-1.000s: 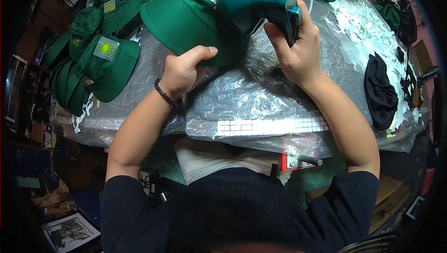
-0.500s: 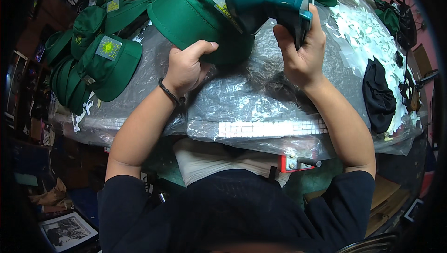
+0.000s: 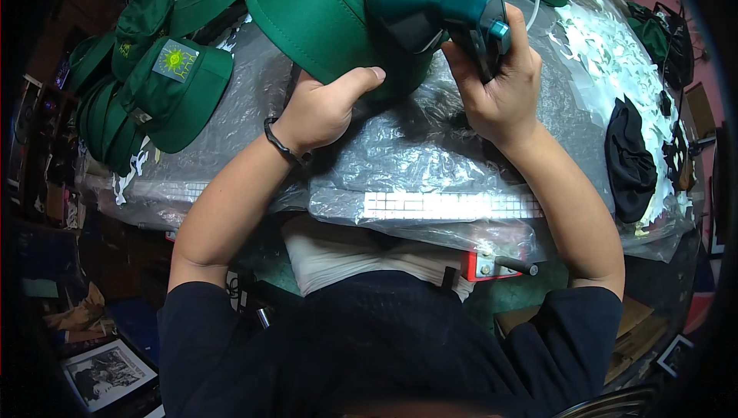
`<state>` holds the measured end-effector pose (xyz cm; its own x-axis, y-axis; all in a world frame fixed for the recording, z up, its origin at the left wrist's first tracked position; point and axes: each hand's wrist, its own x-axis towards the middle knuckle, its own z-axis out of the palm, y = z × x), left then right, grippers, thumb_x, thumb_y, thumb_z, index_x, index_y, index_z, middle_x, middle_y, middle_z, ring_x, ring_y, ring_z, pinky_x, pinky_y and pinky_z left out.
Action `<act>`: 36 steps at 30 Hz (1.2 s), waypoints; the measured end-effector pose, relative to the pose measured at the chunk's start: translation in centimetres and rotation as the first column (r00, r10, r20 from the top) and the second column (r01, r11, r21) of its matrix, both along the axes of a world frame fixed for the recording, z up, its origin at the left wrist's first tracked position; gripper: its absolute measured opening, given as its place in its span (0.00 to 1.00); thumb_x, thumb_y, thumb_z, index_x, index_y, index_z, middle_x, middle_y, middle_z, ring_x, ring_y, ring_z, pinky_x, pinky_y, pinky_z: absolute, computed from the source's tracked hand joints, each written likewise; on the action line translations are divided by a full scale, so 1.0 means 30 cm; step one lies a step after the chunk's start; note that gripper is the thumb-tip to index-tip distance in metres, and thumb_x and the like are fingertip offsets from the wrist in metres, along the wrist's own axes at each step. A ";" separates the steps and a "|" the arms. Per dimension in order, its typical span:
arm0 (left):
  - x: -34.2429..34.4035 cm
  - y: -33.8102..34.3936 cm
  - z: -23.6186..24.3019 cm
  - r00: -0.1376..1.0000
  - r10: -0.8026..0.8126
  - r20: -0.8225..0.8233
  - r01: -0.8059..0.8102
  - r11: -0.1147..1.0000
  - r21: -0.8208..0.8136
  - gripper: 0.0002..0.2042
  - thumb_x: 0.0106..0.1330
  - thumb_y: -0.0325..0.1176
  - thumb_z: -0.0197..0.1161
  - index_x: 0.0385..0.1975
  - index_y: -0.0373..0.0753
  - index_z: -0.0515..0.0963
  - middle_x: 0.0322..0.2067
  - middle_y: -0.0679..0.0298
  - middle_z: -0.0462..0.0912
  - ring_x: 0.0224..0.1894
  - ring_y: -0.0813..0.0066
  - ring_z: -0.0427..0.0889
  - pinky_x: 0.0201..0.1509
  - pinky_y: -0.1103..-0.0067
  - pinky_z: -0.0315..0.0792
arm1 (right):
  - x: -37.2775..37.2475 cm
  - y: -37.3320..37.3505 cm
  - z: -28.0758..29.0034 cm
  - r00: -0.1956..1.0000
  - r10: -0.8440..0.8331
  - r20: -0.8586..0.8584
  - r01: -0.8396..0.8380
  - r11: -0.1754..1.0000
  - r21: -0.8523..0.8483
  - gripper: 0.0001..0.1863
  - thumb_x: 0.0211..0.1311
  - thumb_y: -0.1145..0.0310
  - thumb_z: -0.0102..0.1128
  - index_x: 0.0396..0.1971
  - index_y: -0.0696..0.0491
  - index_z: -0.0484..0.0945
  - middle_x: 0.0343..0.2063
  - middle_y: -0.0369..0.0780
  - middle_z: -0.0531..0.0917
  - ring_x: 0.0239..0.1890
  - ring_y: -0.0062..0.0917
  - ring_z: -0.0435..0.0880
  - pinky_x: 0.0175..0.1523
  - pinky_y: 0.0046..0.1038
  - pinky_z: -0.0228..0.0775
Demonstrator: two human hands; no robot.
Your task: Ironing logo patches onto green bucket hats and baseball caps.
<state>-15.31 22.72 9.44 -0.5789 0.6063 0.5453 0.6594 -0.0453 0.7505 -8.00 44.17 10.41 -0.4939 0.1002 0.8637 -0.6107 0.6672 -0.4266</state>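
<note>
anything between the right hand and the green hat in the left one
Yes: the teal handheld tool in the right hand stands between that hand and the green hat, its wide end overlapping the hat in view; contact is unclear. Nothing visible separates the left hand from the hat.

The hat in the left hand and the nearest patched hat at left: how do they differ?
The held hat is gripped by its edge in the left hand, while the patched hat lies among other hats, untouched. The teal device partly hides the held hat; the patched hat's square patch is fully visible. Both are green with brims.
</note>
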 end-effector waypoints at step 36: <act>0.003 0.000 0.005 1.000 -0.015 -0.012 0.014 0.999 -0.043 0.05 0.63 0.25 0.60 0.34 0.31 0.80 0.32 0.64 0.82 0.35 0.76 0.80 0.42 0.79 0.73 | 0.008 0.010 -0.008 1.000 0.005 0.001 -0.005 0.997 0.078 0.24 0.60 0.71 0.65 0.53 0.58 0.66 0.30 0.44 0.85 0.32 0.31 0.87 0.38 0.25 0.76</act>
<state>-15.22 22.74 9.60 -0.5630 0.6377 0.5257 0.6683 -0.0230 0.7436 -7.76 44.47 10.18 -0.4952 0.0302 0.8682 -0.6134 0.6955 -0.3741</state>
